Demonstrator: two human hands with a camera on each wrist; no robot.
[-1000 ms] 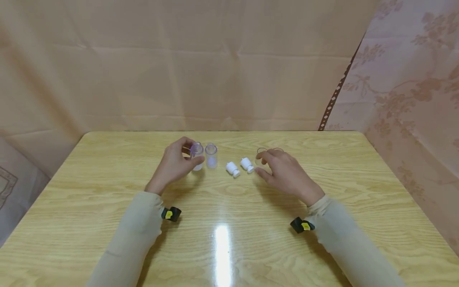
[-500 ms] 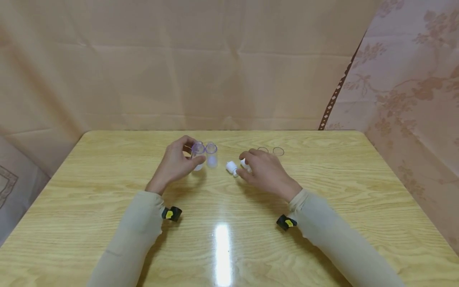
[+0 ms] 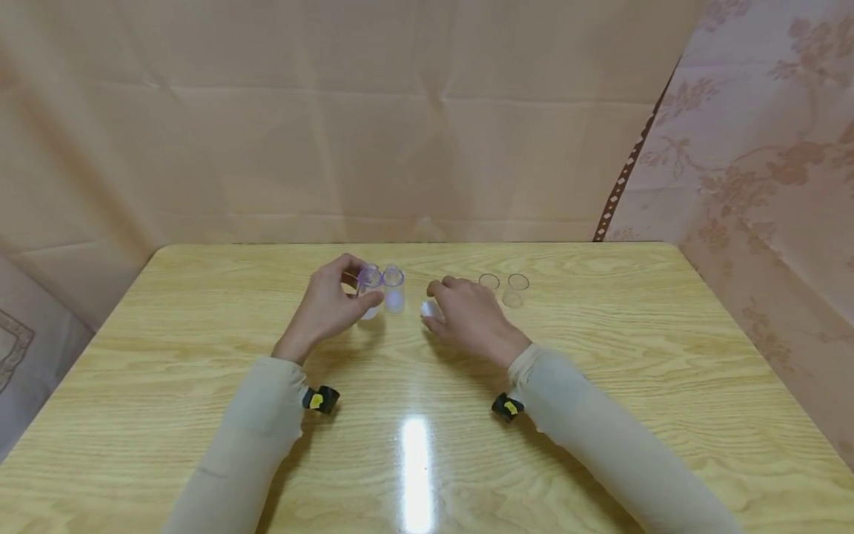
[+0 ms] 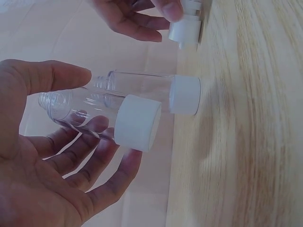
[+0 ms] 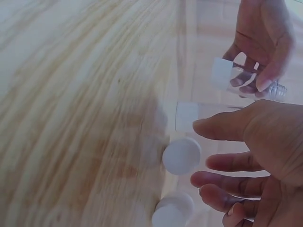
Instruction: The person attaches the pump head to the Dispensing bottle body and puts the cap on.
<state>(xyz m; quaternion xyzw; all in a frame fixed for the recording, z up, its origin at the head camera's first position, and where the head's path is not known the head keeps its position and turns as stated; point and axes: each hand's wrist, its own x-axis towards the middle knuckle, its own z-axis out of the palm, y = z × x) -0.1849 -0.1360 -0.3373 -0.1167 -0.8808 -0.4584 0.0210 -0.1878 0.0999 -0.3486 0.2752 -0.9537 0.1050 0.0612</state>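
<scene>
My left hand point(image 3: 330, 297) holds a clear bottle point(image 4: 87, 109) with a white base, lifted just off the table between thumb and fingers. Beside it a second clear bottle point(image 3: 394, 293), also white-based, stands upright on the table. My right hand point(image 3: 470, 315) reaches over two white pump heads lying on the wood. One pump head point(image 5: 182, 156) lies in front of its spread thumb and fingers, with a gap visible in the right wrist view. The other pump head point(image 5: 173, 210) is nearer the lower edge there; in the head view the right hand hides it.
Two thin-rimmed clear round pieces point(image 3: 489, 281) sit right of the right hand, with a faint clear outline below them. The wood-grain table point(image 3: 634, 334) ends at a beige curtain point(image 3: 373, 133) behind.
My right hand has moved left from beside the clear round pieces, past one pump head to the other. The left hand with its bottle has shifted slightly right.
</scene>
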